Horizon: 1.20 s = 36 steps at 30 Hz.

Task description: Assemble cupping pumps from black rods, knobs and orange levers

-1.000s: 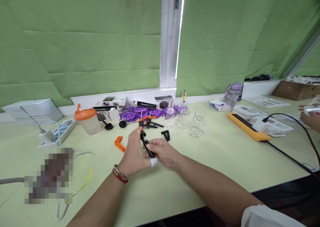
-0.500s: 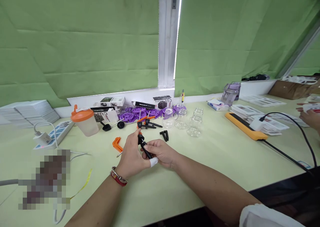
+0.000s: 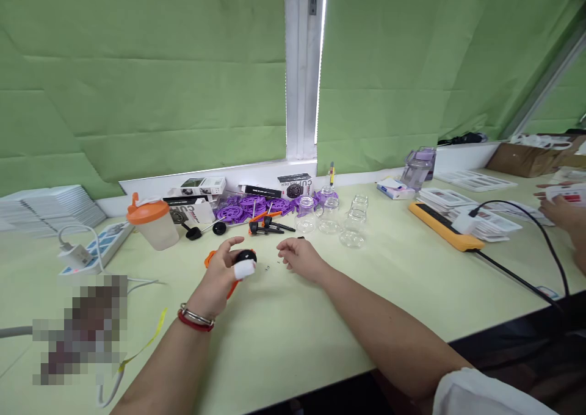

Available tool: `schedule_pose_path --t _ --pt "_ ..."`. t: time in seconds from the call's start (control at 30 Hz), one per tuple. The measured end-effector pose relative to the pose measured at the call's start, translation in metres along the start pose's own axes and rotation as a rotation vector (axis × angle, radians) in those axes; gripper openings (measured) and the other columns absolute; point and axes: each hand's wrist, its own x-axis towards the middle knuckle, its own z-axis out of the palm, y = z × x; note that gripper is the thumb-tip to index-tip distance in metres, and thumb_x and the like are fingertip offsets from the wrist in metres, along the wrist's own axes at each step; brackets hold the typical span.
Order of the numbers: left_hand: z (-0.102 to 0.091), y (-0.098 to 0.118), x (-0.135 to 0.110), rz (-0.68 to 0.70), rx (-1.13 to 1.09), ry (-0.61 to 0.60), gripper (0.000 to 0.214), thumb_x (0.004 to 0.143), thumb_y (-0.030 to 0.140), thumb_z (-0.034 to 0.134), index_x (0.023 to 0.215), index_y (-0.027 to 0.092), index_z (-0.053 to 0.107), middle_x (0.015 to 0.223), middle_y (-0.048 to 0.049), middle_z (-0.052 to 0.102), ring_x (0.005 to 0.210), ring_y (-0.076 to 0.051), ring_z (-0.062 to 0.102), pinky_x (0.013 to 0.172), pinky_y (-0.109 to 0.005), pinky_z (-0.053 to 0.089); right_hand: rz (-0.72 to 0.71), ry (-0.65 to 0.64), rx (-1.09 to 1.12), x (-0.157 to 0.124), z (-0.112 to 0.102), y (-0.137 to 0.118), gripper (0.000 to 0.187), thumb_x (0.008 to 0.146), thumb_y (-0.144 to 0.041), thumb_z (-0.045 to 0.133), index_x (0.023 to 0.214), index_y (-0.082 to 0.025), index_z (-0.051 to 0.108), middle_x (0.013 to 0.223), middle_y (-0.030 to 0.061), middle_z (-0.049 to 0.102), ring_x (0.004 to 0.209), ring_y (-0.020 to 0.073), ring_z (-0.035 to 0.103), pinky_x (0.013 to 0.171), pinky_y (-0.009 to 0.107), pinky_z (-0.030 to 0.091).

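Observation:
My left hand (image 3: 223,276) is raised just above the table. Its white-taped thumb and fingers pinch a small black part (image 3: 246,256), and the index finger sticks out. An orange clip (image 3: 210,258) lies on the table partly under this hand. My right hand (image 3: 301,259) rests low on the table a little to the right, apart from the left. Its fingertips are curled together over a few tiny specks (image 3: 268,267); I cannot see what they hold, if anything. Black and orange clamp parts (image 3: 263,226) lie just beyond both hands.
Behind the hands are purple gear-like parts (image 3: 256,206), several clear glass jars (image 3: 341,220), small boxes (image 3: 196,186) and an orange-lidded cup (image 3: 153,221). A power strip (image 3: 98,244) lies left. A yellow device (image 3: 444,226) with a black cable (image 3: 517,274) lies right, near another person's hands (image 3: 561,210).
Both hands held a black rod-like part together; now they have parted. The left hand keeps a black part and has moved left, and the right hand has dropped to the table.

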Motion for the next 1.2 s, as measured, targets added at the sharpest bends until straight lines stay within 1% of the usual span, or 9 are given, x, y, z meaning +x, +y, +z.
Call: schedule_pose_path --t 0.13,0.27,0.37,0.5,0.77,0.87,0.93,1.03,1.2 --pt "-0.009 0.000 0.000 -0.193 -0.233 -0.102 0.053 0.073 0.045 0.065 0.116 0.019 0.048 0.091 -0.0103 0.068 0.075 -0.022 0.064 0.052 -0.027 0.044 -0.171 -0.026 -0.525 0.001 0.004 0.006 0.025 0.082 -0.013 0.052 0.101 -0.017 0.068 0.103 0.0096 0.064 0.090 0.0192 0.059 0.080 0.031 0.044" --pt "-0.009 -0.001 0.003 -0.362 -0.289 -0.200 0.051 0.074 0.052 0.058 0.111 0.018 0.050 0.085 -0.0126 0.069 0.074 -0.027 0.066 0.046 -0.028 0.045 -0.145 -0.071 -0.784 0.004 0.007 0.007 0.025 0.082 -0.015 0.054 0.102 -0.015 0.069 0.104 0.0120 0.062 0.091 0.0214 0.059 0.078 0.030 0.041" --pt "-0.006 -0.004 0.005 -0.443 -0.271 -0.291 0.051 0.074 0.056 0.056 0.109 0.018 0.050 0.083 -0.0130 0.068 0.071 -0.028 0.066 0.040 -0.027 0.044 -0.146 -0.098 -0.809 0.008 0.006 0.010 0.018 0.083 -0.016 0.055 0.087 -0.015 0.072 0.098 0.0106 0.062 0.088 0.0192 0.059 0.076 0.027 0.039" --pt "-0.002 -0.009 0.007 -0.507 -0.236 -0.386 0.047 0.076 0.057 0.053 0.104 0.019 0.050 0.080 -0.0125 0.067 0.064 -0.024 0.064 0.038 -0.024 0.043 -0.164 -0.081 -0.779 0.011 0.004 0.013 0.017 0.082 -0.014 0.054 0.081 -0.016 0.071 0.093 0.0078 0.065 0.088 0.0176 0.058 0.075 0.026 0.038" --pt "0.000 -0.013 0.007 -0.562 -0.203 -0.456 0.046 0.077 0.056 0.051 0.106 0.020 0.051 0.073 -0.0072 0.062 0.062 -0.021 0.061 0.038 -0.022 0.042 -0.126 -0.105 -0.775 0.005 0.001 0.005 0.007 0.070 -0.010 0.058 0.068 -0.015 0.063 0.074 0.0042 0.064 0.066 0.0131 0.054 0.057 0.023 0.036" --pt "0.000 -0.012 0.007 -0.560 -0.204 -0.467 0.046 0.077 0.056 0.051 0.107 0.020 0.051 0.073 -0.0068 0.061 0.062 -0.020 0.061 0.038 -0.022 0.043 -0.123 -0.081 -0.641 0.001 -0.002 -0.001 0.006 0.069 -0.010 0.058 0.068 -0.016 0.060 0.069 0.0023 0.061 0.061 0.0115 0.052 0.053 0.022 0.035" --pt "0.001 -0.011 0.007 -0.559 -0.193 -0.460 0.046 0.077 0.054 0.052 0.107 0.020 0.052 0.073 -0.0058 0.060 0.060 -0.019 0.059 0.038 -0.022 0.043 -0.075 -0.085 -0.362 -0.003 -0.003 -0.007 0.007 0.070 -0.011 0.057 0.075 -0.016 0.060 0.067 0.0003 0.060 0.055 0.0099 0.052 0.051 0.022 0.036" --pt "0.003 -0.012 0.007 -0.547 -0.185 -0.464 0.047 0.074 0.053 0.054 0.108 0.020 0.051 0.070 -0.0031 0.057 0.055 -0.018 0.057 0.036 -0.023 0.043 0.001 -0.191 0.080 -0.011 -0.002 -0.019 0.014 0.071 -0.016 0.060 0.084 -0.014 0.062 0.060 -0.0024 0.058 0.048 0.0080 0.050 0.048 0.022 0.039" --pt "0.005 -0.015 0.009 -0.523 -0.175 -0.471 0.051 0.071 0.055 0.056 0.108 0.021 0.051 0.069 -0.0009 0.054 0.059 -0.020 0.059 0.034 -0.023 0.043 -0.020 -0.382 0.340 -0.021 0.002 -0.030 0.024 0.067 -0.031 0.071 0.082 -0.011 0.068 0.055 -0.0014 0.060 0.049 0.0076 0.051 0.049 0.022 0.042"
